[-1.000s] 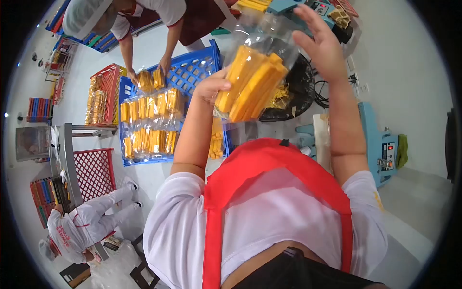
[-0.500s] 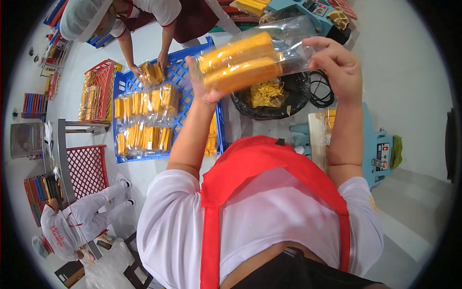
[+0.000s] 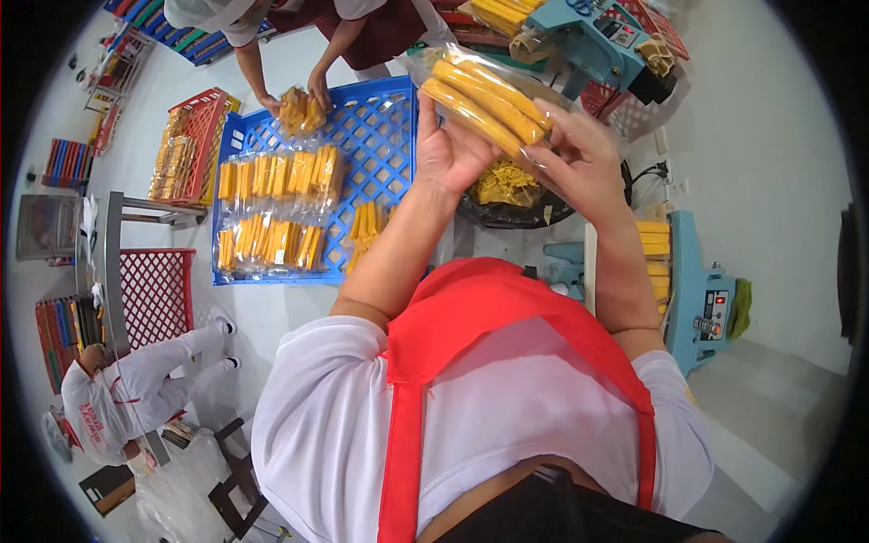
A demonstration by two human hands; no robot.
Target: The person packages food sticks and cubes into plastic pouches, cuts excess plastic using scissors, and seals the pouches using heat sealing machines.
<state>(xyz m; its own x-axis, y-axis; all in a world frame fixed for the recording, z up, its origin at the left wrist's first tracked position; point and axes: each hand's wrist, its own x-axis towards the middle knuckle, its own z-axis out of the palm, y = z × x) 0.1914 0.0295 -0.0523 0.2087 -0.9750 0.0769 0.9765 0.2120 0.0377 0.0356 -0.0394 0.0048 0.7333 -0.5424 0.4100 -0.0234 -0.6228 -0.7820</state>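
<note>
A clear plastic bag of yellow sticks (image 3: 484, 98) is held up between my two hands, tilted down to the right. My left hand (image 3: 450, 154) supports the bag from below at its left side, palm up. The fingers of my right hand (image 3: 579, 158) close round the bag's right end. Below the bag, yellow scraps (image 3: 507, 184) lie in a black-lined bin (image 3: 559, 208). To the left, a blue crate (image 3: 272, 279) holds rows of bagged yellow sticks (image 3: 294, 174).
A co-worker's hands (image 3: 317, 89) hold a bag over the crate's far side. Blue-green machines stand at right (image 3: 695, 290) and upper right (image 3: 588, 41). A red crate (image 3: 210, 136) is at left; another person (image 3: 109, 398) is at lower left.
The bag has tilted the other way and moved up and right. My right hand has gone from the loose plastic end to the filled part. The blue crate shows more fully.
</note>
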